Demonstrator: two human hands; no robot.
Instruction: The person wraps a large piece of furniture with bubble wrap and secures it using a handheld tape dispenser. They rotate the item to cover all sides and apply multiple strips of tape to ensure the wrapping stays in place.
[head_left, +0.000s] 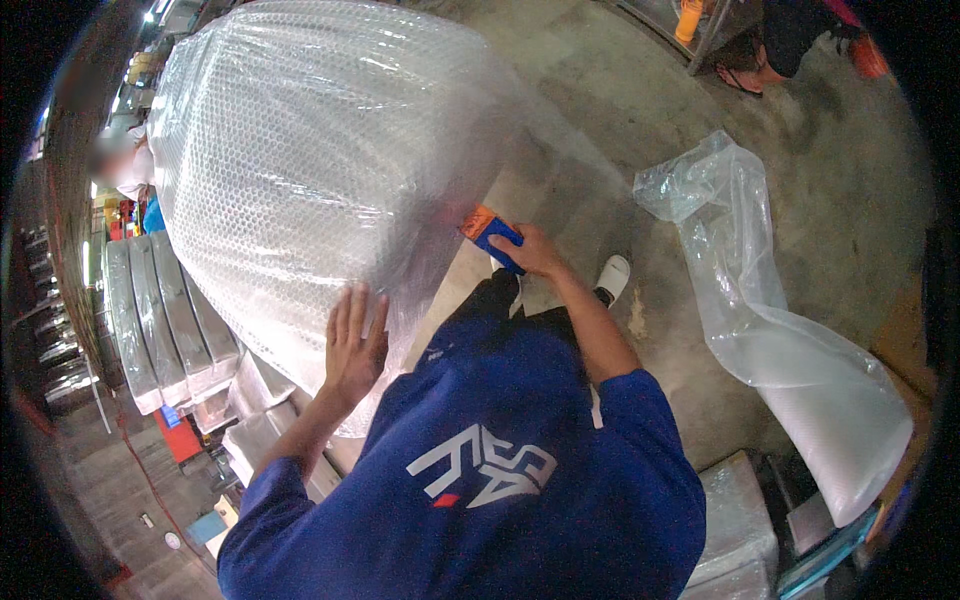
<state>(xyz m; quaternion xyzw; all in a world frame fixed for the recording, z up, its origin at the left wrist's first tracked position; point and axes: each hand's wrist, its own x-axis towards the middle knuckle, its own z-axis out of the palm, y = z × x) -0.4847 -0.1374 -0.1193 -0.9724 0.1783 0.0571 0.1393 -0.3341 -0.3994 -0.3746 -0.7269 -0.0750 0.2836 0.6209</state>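
A large bulky object wrapped in clear bubble wrap [300,160] fills the upper left in front of me. My left hand [357,342] lies on its near side, fingers stretched out and holding nothing. At the right-hand edge of the wrap, my right hand [532,252] grips a blue-and-orange hand tool [492,238]. The tool's orange end is against or very close to the film. Its exact kind cannot be made out, and a reddish patch shows through the film beside it.
A long loose sheet of bubble wrap [745,290] trails over the concrete floor [590,90] at right. Several wrapped panels [165,315] stand at left. A wrapped block [735,525] sits at lower right. A person's sandalled foot [742,80] shows near a metal rack [705,35]; another person [130,165] is far left.
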